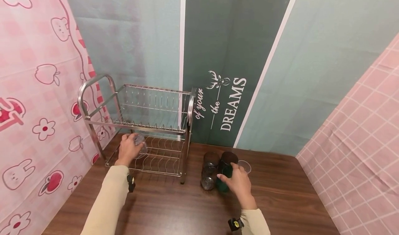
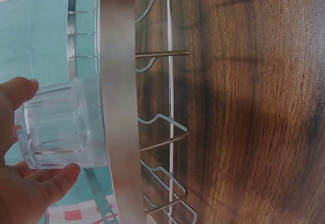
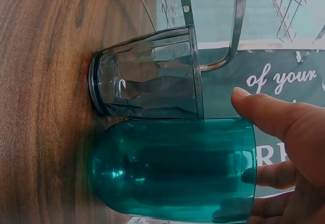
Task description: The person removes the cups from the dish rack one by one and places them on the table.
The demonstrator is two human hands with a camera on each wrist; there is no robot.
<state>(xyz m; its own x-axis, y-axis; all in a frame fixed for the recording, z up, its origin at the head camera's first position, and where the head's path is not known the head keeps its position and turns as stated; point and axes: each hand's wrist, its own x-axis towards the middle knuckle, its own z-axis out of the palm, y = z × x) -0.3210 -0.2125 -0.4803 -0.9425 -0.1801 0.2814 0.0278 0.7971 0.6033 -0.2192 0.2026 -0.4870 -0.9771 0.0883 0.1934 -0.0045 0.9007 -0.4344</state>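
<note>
My left hand (image 1: pixel 128 150) grips a clear glass tumbler (image 2: pixel 61 127) at the lower tier of a metal dish rack (image 1: pixel 140 127). In the left wrist view, thumb and fingers lie on opposite sides of the tumbler, whose other end is at the rack's flat bar (image 2: pixel 121 102). My right hand (image 1: pixel 238 183) is at the rim of a teal glass (image 3: pixel 172 170) standing on the table. Its thumb is extended and apart from the glass; fingertips show beyond the rim. A smoky, faceted glass (image 3: pixel 147 79) stands beside the teal one.
Behind these stand a brownish glass (image 1: pixel 211 157) and a dark glass (image 1: pixel 229 156). A clear round rim (image 1: pixel 245 165) shows past my right hand. The two-tier rack stands left on the wooden table (image 1: pixel 174 210), close to the green backdrop (image 1: pixel 230 55). Pink patterned cloths hang at both sides.
</note>
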